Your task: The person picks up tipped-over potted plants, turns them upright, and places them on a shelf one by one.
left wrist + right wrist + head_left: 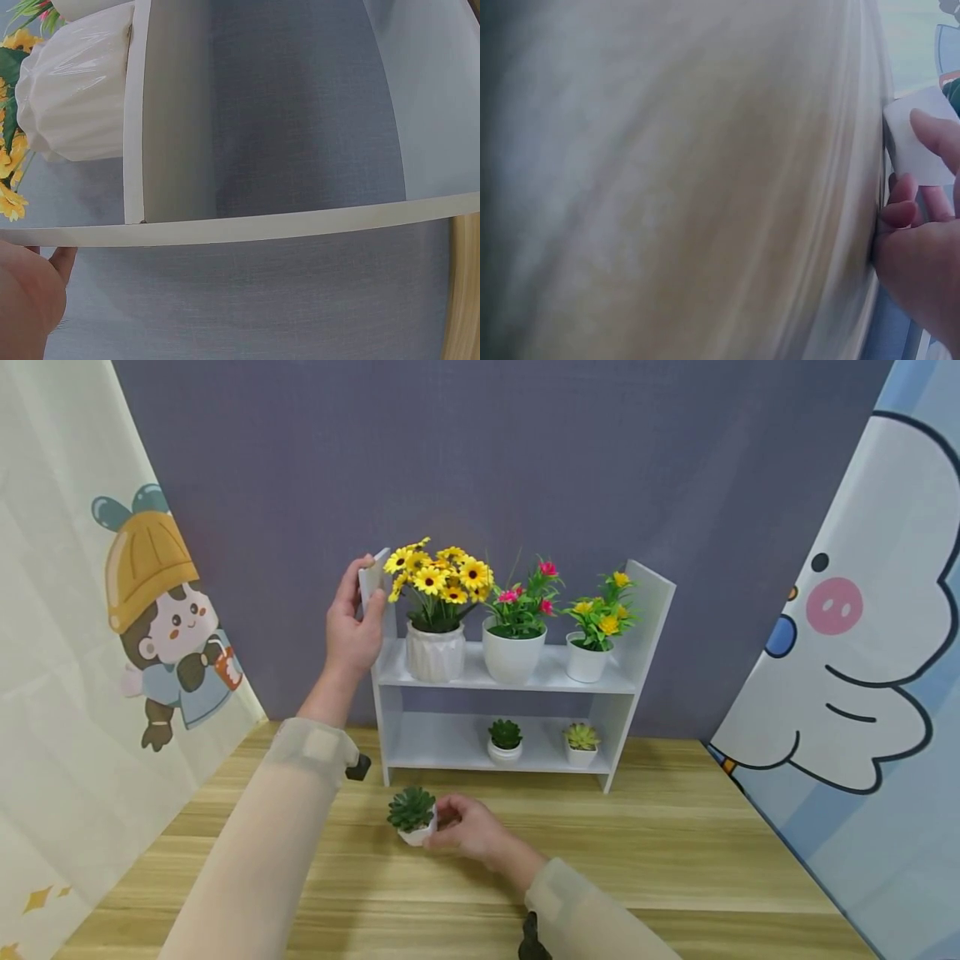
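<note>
My left hand [354,631] grips the upper left side panel of a white two-tier shelf [506,768], fingers at its top and thumb by its front edge. In the left wrist view, the same hand [30,300] shows at the panel's edge, partly out of frame. Low in front of the shelf, my right hand [476,835] holds a small potted succulent [412,810] by its white pot, thumb and fingers on the pot's right side. That white pot [915,150] appears at the right border of the right wrist view, between thumb and fingers, most of the plant cut off.
Along the upper tier stand potted yellow daisies [437,652], a pink-flowered plant [514,656] and a smaller yellow-flowered plant [587,664]. Two little succulents, one dark green [506,747] and one pale green [582,747], occupy the lower tier. Wooden tabletop [675,860] lies beneath; printed cloth walls flank it.
</note>
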Demonstrator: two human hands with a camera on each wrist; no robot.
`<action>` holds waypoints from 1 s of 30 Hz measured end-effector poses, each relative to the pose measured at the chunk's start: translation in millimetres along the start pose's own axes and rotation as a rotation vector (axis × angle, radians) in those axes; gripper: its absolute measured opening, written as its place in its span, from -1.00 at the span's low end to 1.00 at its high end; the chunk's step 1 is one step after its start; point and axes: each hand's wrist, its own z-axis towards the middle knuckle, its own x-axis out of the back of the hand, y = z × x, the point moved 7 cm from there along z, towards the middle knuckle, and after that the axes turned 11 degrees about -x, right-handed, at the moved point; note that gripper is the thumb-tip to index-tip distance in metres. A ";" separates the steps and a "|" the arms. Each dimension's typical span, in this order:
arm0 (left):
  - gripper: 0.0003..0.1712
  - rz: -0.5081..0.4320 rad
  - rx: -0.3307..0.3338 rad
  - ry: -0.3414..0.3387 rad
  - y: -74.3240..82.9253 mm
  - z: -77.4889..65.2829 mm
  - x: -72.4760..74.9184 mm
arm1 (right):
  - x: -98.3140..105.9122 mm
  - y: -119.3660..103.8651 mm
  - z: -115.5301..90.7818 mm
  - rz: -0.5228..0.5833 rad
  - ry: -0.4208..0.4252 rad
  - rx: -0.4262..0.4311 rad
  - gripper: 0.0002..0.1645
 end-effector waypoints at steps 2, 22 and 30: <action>-0.45 -0.002 0.003 0.000 0.2 -0.2 -0.1 | -0.4 -0.5 -1.0 -0.012 0.000 -0.006 -0.48; -0.44 0.006 -0.005 0.001 1.1 -1.0 -0.1 | -1.7 2.5 1.2 -0.064 0.029 -0.016 -0.59; -0.45 0.008 -0.004 -0.003 1.2 -1.0 -0.3 | -1.6 3.5 1.5 -0.030 -0.012 -0.025 -0.29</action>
